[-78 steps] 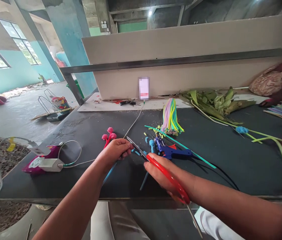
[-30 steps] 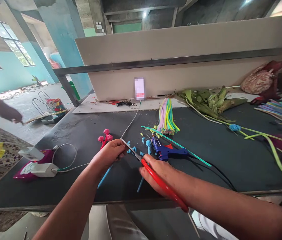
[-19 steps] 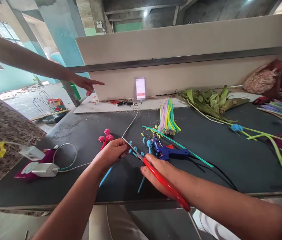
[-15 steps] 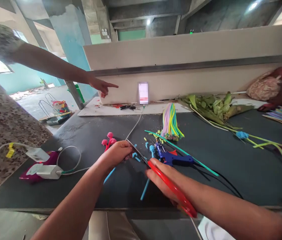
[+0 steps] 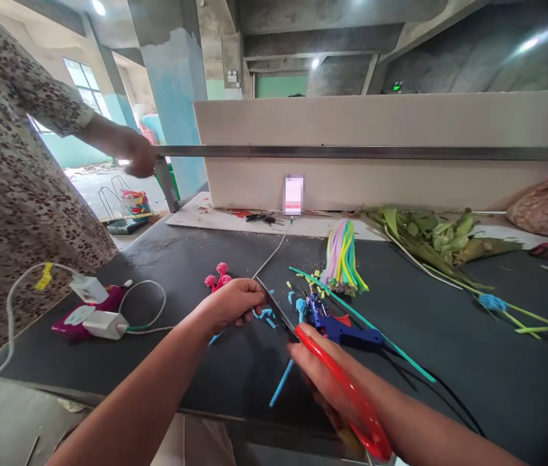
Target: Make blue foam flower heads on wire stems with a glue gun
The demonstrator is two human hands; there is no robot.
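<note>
My left hand (image 5: 236, 303) is closed in a pinch on a blue chenille stem (image 5: 214, 338), whose end shows below the wrist; its other end is hidden by my fingers. Red-handled scissors (image 5: 346, 378) are in my right hand (image 5: 325, 375), their blades reaching toward my left fingertips. Small cut blue pieces (image 5: 270, 318) lie just beyond the blades. A second blue stem piece (image 5: 281, 383), topped by a blue knot, rests on the table between my hands. Pink flower-like heads (image 5: 220, 275) are behind my left hand.
A blue glue gun (image 5: 344, 329) and a green stem (image 5: 366, 321) lie at right, before a multicoloured stem bundle (image 5: 342, 252). Leaves (image 5: 429, 236) are further right. A phone (image 5: 294, 195) leans on the board. Chargers (image 5: 105, 323) sit left, near another person's hand (image 5: 140, 154).
The other person's pointing hand has drawn back left and its finger is folded in. My view has tilted up slightly. My hands keep nearly the same pose, scissors by the left fingers.
</note>
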